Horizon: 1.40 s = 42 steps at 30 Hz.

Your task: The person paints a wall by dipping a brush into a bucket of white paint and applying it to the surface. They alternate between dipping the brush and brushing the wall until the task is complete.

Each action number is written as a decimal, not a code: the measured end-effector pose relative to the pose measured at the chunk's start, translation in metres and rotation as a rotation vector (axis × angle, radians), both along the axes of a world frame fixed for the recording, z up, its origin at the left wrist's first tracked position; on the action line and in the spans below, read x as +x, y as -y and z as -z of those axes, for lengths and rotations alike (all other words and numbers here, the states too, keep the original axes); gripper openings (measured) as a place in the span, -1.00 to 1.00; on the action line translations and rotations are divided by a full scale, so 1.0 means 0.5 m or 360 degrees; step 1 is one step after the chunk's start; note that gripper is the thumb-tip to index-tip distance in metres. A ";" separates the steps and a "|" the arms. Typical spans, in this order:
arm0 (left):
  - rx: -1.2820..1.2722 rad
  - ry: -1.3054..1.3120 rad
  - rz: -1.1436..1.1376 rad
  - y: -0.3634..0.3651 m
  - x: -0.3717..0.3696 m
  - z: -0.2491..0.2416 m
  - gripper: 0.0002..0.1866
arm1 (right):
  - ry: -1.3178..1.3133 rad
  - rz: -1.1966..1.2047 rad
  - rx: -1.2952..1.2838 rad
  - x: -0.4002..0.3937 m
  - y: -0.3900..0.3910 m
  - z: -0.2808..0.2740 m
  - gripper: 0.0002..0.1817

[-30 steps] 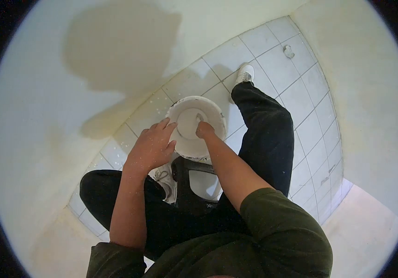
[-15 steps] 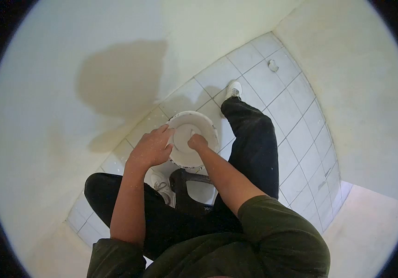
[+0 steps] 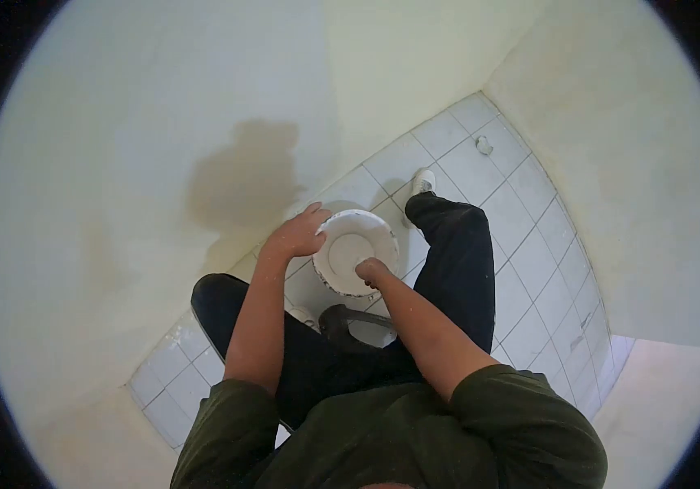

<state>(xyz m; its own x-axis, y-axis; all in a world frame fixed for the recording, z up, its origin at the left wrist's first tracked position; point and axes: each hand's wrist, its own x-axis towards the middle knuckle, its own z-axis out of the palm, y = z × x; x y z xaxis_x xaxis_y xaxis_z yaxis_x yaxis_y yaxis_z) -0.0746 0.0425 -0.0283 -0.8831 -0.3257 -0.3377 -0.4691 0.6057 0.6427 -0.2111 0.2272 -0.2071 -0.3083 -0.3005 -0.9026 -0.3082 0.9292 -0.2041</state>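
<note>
A round white bucket stands on the tiled floor between my legs, its rim spotted with dark marks and its inside pale. My right hand is closed in a fist over the near right part of the bucket's opening; I cannot tell what it grips, as the fingers hide it. At the bucket's left rim, my left hand has its fingers apart, with the fingertips right by the edge. Small white specks dot both forearms.
A black curved frame sits between my legs, close to the bucket. White walls meet the tiled floor on the left and right. A small whitish lump lies near the far corner. My white shoe is beyond the bucket.
The whole view has shifted, so the bucket and legs appear farther right. My left hand's fingers now reach farther along the rim's outer left side. The right fist stays over the bucket, nearer its close edge.
</note>
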 end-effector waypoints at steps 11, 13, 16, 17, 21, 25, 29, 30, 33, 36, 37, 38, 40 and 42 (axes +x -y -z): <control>0.0066 -0.0194 0.0044 -0.060 0.034 -0.002 -0.45 | 0.0194 -0.0713 -0.0848 -0.041 -0.087 0.126 -0.79; 0.0059 -0.0193 0.0036 -0.070 0.040 -0.036 -0.46 | 0.0162 -0.0540 -0.0818 -0.054 -0.083 0.071 -0.80; -0.0044 -0.0340 -0.0108 -0.069 0.086 0.032 -0.46 | 0.0450 0.0905 -0.0379 -0.010 -0.077 -0.040 -0.79; -0.0088 -0.0415 -0.0173 -0.069 0.094 0.058 -0.45 | 0.0500 0.0914 -0.0372 -0.008 -0.080 -0.037 -0.80; -0.0201 -0.0444 -0.0264 -0.147 0.142 -0.060 -0.46 | 0.0625 0.0658 -0.0290 -0.030 -0.075 -0.017 -0.81; -0.0061 -0.0498 -0.0402 -0.205 0.177 -0.199 -0.49 | 0.0701 0.0375 -0.0461 -0.031 -0.079 -0.069 -0.84; -0.0351 -0.0782 -0.0540 -0.222 0.202 -0.297 -0.50 | 0.0759 0.0242 -0.0510 -0.048 -0.068 -0.100 -0.84; -0.0401 -0.0808 -0.0589 -0.225 0.204 -0.329 -0.50 | 0.0761 0.0371 -0.0409 -0.051 -0.052 -0.094 -0.84; -0.0549 -0.0909 -0.0707 -0.209 0.202 -0.413 -0.49 | 0.0380 0.0491 -0.0619 -0.040 -0.030 -0.251 -0.83; -0.0630 -0.1025 -0.0717 -0.169 0.198 -0.434 -0.46 | 0.0349 0.0675 -0.0859 -0.063 -0.021 -0.329 -0.65; -0.0653 -0.1058 -0.0690 -0.148 0.192 -0.433 -0.44 | 0.0288 0.0662 -0.0933 -0.072 -0.023 -0.352 -0.63; -0.0681 -0.1094 -0.0659 -0.128 0.180 -0.432 -0.42 | 0.0224 0.0650 -0.1012 -0.078 -0.020 -0.376 -0.61; -0.0541 -0.1182 -0.0735 -0.093 0.140 -0.425 -0.36 | 0.0136 0.0660 -0.1133 -0.084 -0.008 -0.442 -0.56; -0.0497 -0.1317 -0.0843 -0.060 0.084 -0.413 -0.32 | 0.0075 0.0704 -0.1188 -0.096 0.000 -0.512 -0.51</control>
<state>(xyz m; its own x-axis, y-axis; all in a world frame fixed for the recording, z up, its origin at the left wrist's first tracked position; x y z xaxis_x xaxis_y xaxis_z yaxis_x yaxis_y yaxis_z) -0.0328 0.0725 0.1779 -0.5181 -0.7098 0.4772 -0.2069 0.6454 0.7353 -0.2591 0.2272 0.0491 -0.5039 -0.6804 -0.5321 0.0737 0.5799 -0.8114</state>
